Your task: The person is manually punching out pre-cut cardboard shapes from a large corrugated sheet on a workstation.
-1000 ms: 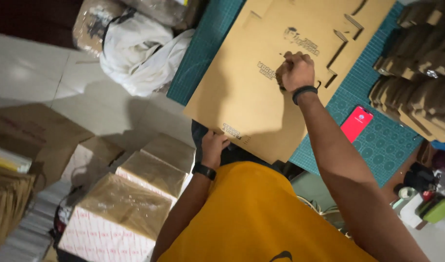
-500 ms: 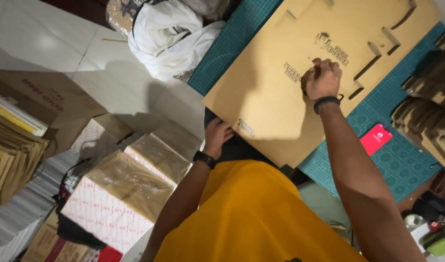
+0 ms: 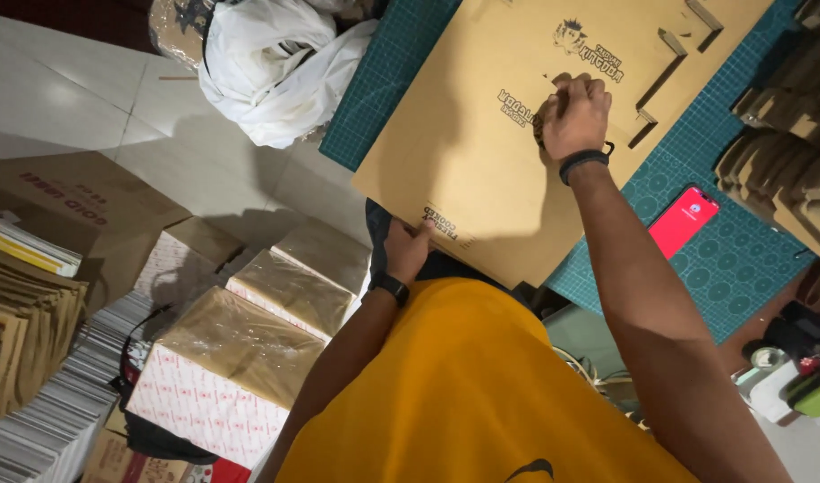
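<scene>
With the left hand [image 3: 408,250] pinching the near edge of the die-cut cardboard sheet [image 3: 481,152] on the green cutting mat [image 3: 741,259], the right hand [image 3: 573,114], curled shut mid-sheet, should press firmly while that edge grip holds steady.

Tan die-cut cardboard sheet [image 3: 481,134] — flat

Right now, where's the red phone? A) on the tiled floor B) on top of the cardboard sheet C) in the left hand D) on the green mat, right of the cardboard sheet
D: the phone lies flat on the green mat, just past the cardboard sheet's right edge, touched by neither hand.
</scene>
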